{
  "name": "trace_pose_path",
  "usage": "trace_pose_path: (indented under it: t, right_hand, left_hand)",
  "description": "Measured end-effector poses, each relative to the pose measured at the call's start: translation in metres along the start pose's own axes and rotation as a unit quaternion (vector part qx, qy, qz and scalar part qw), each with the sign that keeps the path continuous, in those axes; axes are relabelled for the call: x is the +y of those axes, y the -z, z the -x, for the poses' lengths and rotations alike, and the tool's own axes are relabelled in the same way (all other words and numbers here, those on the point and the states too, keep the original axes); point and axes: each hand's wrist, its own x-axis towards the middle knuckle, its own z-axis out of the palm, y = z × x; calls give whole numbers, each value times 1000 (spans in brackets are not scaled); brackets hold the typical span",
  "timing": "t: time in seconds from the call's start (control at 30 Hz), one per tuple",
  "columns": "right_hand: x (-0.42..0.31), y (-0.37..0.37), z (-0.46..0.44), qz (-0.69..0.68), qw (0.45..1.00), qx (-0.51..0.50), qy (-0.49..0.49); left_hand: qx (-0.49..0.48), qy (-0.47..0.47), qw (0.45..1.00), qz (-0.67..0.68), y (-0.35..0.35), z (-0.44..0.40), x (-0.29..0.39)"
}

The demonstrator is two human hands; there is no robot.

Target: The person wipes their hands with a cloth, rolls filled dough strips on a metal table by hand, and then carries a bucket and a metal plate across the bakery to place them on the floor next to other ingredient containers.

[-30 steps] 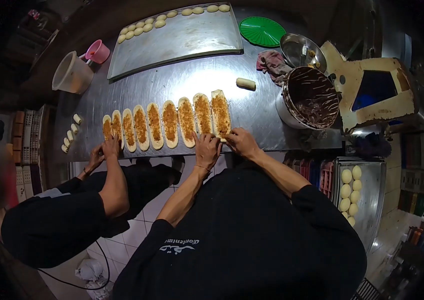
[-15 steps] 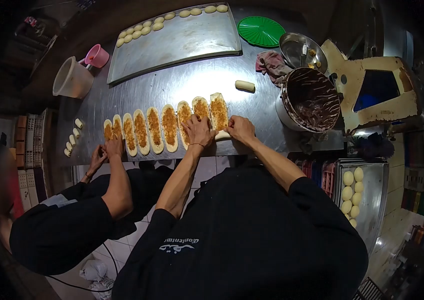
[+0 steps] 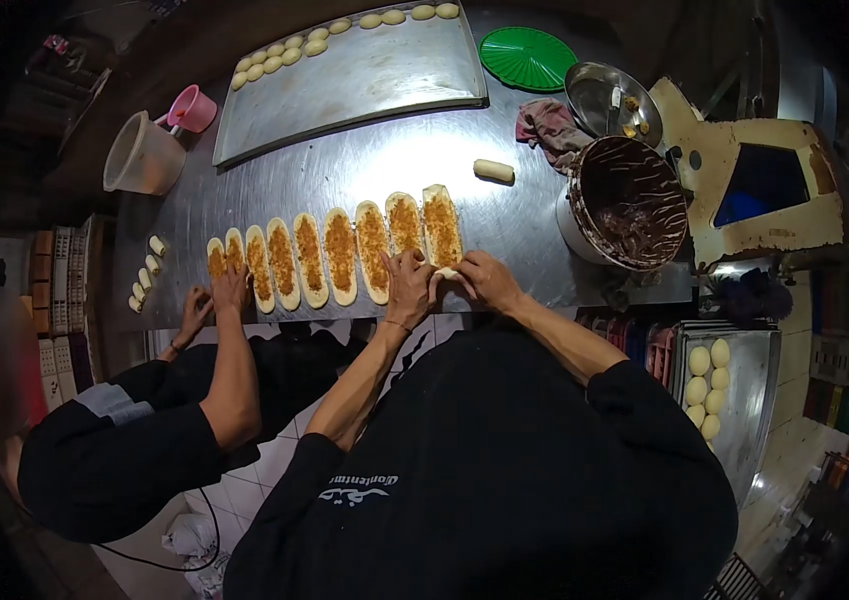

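Both hands are on the strip (image 3: 441, 226) at the right end of the row, just right of the frame's centre. The left hand (image 3: 411, 287) pinches the near end's left corner, the right hand (image 3: 490, 281) pinches the other, fingers drawn in tight, and between them that pale near edge is lifted and just folding over. So this one looks barely begun: most of its length lies flat, orange-brown filling (image 3: 438, 222) showing right up toward the far end.

And the tally? One finished roll (image 3: 494, 171) sits alone on the counter (image 3: 535, 250), above and to the right of the hands. Four smaller rolls (image 3: 152, 264) line up at the left edge. Against that, eight more strips run leftward, all spread with filling, the ones in plain sight flat and unrolled, so by my count the greater share is left.

Down at the row's left end, a co-worker's hand (image 3: 232, 290) covers the near ends of the last two strips; what those fingers grip, I can't tell. Up top, the big tray (image 3: 365, 88) carries dough balls (image 3: 317, 47) along its far edge, and more balls (image 3: 698, 390) wait at lower right, none of them flattened.
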Motion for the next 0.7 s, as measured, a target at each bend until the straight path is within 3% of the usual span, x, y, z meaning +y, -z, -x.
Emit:
trace_pose_path:
  t: [0.13,0.23,0.33,0.37,0.4,0.5,0.6,0.67,0.7]
  right_hand:
    - [-3,3,4,-14,999,-28,-34]
    - [-7,4,-14,83,981,-11,-177]
    - [-1,5,-30,92,967,60,-229]
    - [2,7,-32,67,966,25,-249]
    - [4,8,-31,67,966,26,-248]
    - [19,2,-18,-41,994,37,-93]
    - [23,3,-10,-23,999,27,-9]
    - [26,0,-31,-7,999,43,-25]
    - [28,-2,-45,29,995,74,-61]
  left_hand:
    - [-56,26,998,24,5,-1,8]
    - [-47,76,994,-55,-3,-20,8]
    - [98,104,982,-125,-5,-37,4]
    - [63,113,986,-103,-4,-38,4]
    - [63,113,986,-104,-2,-38,4]
    - [21,0,999,-28,-5,-27,-1]
    - [-17,33,998,-54,-8,-20,4]
    - [-15,41,993,-106,-14,-47,-3]
    - [46,26,989,-137,-16,-63,-8]
